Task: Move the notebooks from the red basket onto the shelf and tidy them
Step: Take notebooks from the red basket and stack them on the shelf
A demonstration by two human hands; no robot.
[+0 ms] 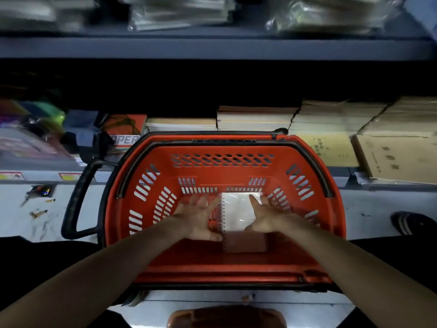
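Item: shrink-wrapped pack of white spiral-bound notebooks (237, 209), lying flat on the floor of the red slotted plastic basket (222, 172), towards its far wall, wire binding along the left edge. Handling, by judgement: a stiff, compact block, moderately heavy for its size. The clear film looks glossy and likely slippery, so a one-sided pinch could slide, and the wire coil may snag or bend if squeezed. Best hold: both long edges clamped between the palms, with the fingers hooked under the base. Left hand (199, 217): reached down into the basket, palm turned inward against the spiral edge, fingers (201, 201) straight and spread, thumb low beside the coil, not curled round anything. Right hand (266, 216): mirrored at the opposite edge, forefinger laid on the film at the far corner, fingers extended rather than clenched. Whether they reach under the pack cannot be told. Both forearms run in from the near side, roughly symmetrical. Destination: grey metal shelf (212, 47) above. Below it, stacks of tan-covered books (255, 118) stand just behind the basket. The pack is not yet lifted.
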